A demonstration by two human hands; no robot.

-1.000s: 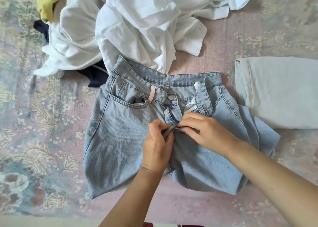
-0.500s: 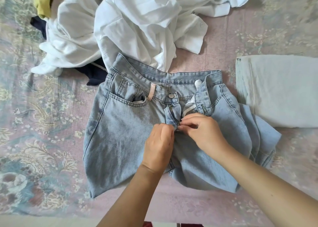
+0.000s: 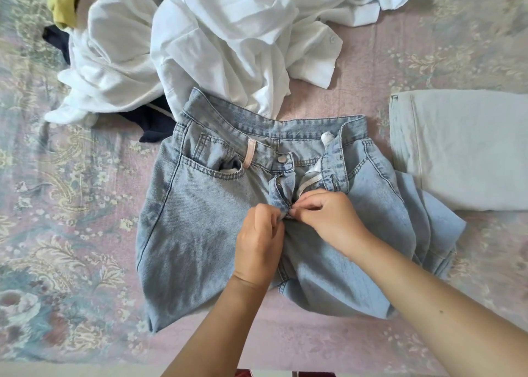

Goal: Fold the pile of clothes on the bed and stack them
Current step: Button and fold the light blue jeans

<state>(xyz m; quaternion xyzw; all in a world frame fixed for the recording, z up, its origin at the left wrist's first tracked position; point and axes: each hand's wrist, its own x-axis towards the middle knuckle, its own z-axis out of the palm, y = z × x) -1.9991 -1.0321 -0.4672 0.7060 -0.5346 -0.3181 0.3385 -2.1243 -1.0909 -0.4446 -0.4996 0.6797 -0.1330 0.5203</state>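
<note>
Since a second ago my hands barely shifted, both at fly base. White clothes pile [image 3: 228,39] far left; one jeans [image 3: 200,219] flat mid-bed, waistband away; left hand [image 3: 258,248] fingers pinch denim, right hand [image 3: 328,219] fingers pinch zipper, track running away from me; one folded garment [image 3: 463,148] right

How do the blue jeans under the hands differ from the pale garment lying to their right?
The blue jeans lie spread open with the fly undone; the pale garment is folded into a flat rectangle. Both hands, left hand and right hand, pinch the jeans at the fly; nothing touches the pale garment. Both rest on the bedspread.
</note>
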